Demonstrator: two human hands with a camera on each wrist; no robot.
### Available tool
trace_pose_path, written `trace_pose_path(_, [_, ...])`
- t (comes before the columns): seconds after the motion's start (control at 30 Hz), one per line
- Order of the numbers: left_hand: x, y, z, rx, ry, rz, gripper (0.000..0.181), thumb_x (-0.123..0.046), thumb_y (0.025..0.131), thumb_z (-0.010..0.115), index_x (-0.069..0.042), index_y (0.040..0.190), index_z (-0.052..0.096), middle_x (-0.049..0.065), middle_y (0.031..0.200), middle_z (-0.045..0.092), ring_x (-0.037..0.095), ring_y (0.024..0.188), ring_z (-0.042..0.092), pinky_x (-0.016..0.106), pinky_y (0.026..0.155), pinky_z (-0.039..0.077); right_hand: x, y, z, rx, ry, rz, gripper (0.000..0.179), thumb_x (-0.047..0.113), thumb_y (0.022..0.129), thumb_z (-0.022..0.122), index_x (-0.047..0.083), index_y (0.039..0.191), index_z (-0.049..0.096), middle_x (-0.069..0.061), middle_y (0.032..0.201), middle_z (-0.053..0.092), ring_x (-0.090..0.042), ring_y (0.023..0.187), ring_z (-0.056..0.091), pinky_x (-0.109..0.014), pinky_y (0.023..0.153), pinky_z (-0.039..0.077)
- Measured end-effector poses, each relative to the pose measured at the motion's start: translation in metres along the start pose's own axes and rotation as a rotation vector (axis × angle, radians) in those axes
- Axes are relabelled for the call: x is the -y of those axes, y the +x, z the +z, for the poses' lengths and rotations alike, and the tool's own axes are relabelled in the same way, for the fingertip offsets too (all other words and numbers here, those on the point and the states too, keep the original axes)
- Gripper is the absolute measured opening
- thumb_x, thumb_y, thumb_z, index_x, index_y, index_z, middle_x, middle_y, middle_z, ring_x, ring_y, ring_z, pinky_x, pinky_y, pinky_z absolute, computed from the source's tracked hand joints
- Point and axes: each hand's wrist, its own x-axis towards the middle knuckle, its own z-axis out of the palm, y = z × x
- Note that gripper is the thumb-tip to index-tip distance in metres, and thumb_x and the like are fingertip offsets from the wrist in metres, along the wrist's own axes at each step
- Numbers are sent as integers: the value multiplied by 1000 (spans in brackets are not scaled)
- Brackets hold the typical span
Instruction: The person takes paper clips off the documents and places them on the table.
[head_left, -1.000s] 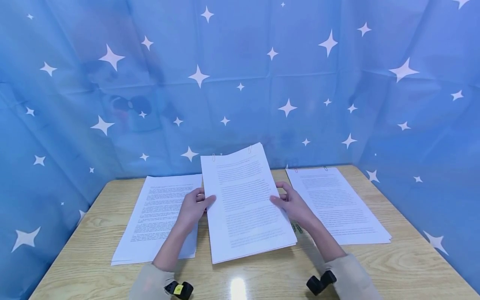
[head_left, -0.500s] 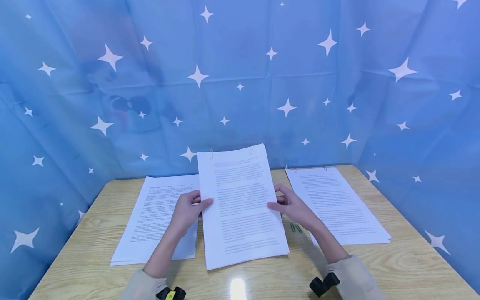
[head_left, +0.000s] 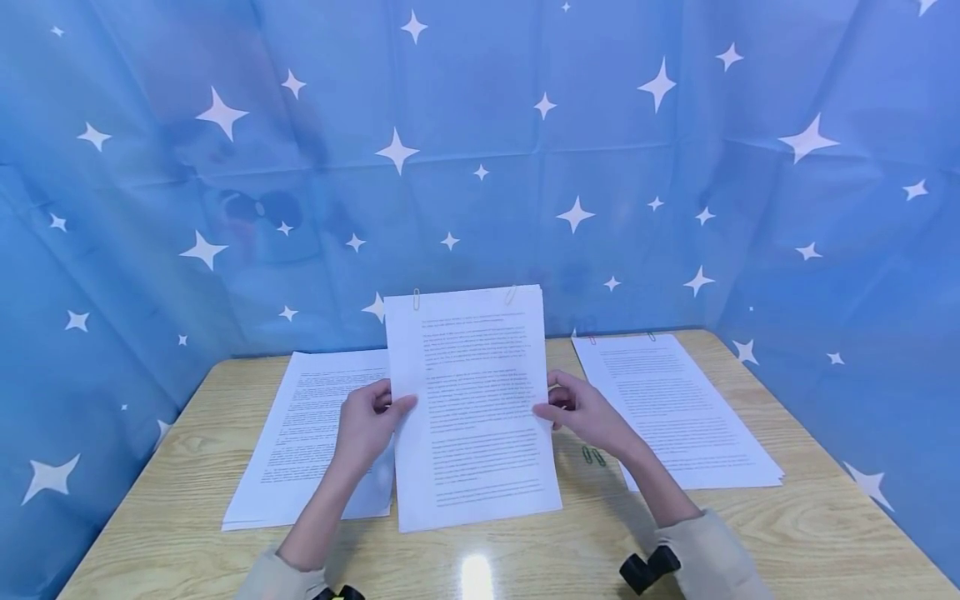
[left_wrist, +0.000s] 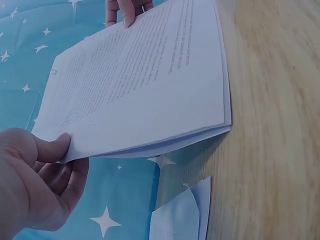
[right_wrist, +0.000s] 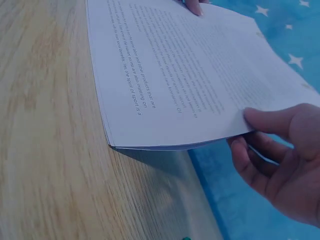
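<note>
A stack of printed paper (head_left: 480, 417) is held up over the middle of the table, tilted so its text faces me. Two pale paper clips, a left one (head_left: 416, 300) and a right one (head_left: 512, 294), sit on its top edge. My left hand (head_left: 367, 425) pinches the left edge, thumb in front and fingers behind. On the opposite edge my right hand (head_left: 588, 412) pinches it the same way. In the left wrist view the sheets (left_wrist: 150, 85) part slightly at a lower corner. The right wrist view shows the thumb (right_wrist: 270, 121) on the printed face.
On the left lies another printed stack (head_left: 300, 442), partly covered by the held one. A third stack (head_left: 675, 417) with a red and a green clip on its top edge lies right. Two green paper clips (head_left: 592, 456) rest on the table (head_left: 600, 542). A blue starred curtain (head_left: 480, 125) hangs behind.
The held stack has turned from a slant to nearly straight and shifted slightly left. My left hand moved left with it, and the green clips on the table have come into fuller view.
</note>
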Motion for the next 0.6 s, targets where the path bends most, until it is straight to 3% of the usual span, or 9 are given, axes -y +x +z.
trace_pose_path(0.1, [0,-1,0,-18,-6,15,18,-10,93,74,-1,108,74,10,89,75,15,72,64,23,59,43,0,0,0,-8,-21,-2,19,15,100,66,4,108,54,-11,87,68,-38,81,63,-46,74,54])
trace_pose_path(0.37, [-4,-4,-1,-45,-21,28,18,-8,91,75,1,107,74,12,88,75,15,73,67,22,60,46,9,0,-6,-43,-58,-25,21,15,98,68,3,112,60,-10,96,70,-26,87,66,-43,79,54])
trace_pose_path(0.6, [-6,-6,0,-36,-23,53,11,-6,90,76,1,100,74,11,85,75,15,69,63,22,57,44,22,2,-15,-127,-25,-51,30,18,98,69,4,123,60,-11,103,70,-29,93,67,-37,81,53])
